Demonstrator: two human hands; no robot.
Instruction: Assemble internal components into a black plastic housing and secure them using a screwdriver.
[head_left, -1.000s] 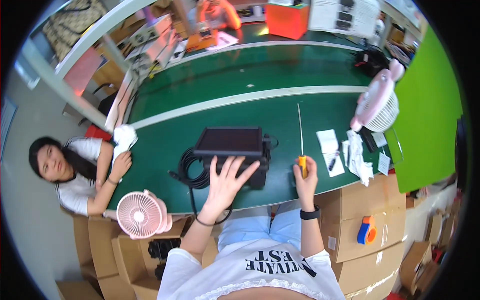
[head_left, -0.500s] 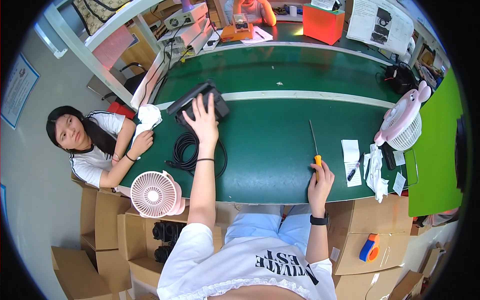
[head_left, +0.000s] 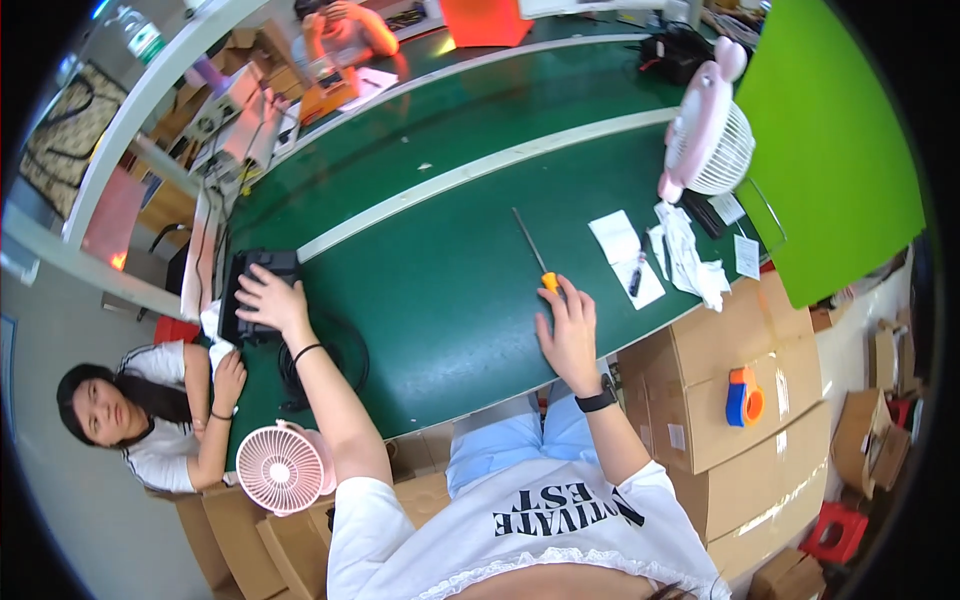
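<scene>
Left hand at the table's left end, palm down, fingers spread wide over the top of a black boxy device. Grip there loose: fingers splayed on the casing, not curled around it. Device sits close to the table's left edge, beside a low pale side wall.

Right hand near the table's front edge, right of its middle, lying over a screwdriver. Yellow handle partly hidden under the fingers; cannot tell whether they are clenched on it. Metal shaft points toward the far side of the table, tip well short of the white strip running across.

Black cable lies in loops between device and front edge, partly hidden behind the left forearm. Pink fan at the front left corner.

Right end of table: folded white paper with a dark pen on it; crumpled white cloth just beside; a second pink fan, eared, farther back by a bright green panel.

Co-worker at the left edge, forearm on the table, hand near the device. Blue-and-orange tape roll against stacked cardboard boxes, off the front right corner.
</scene>
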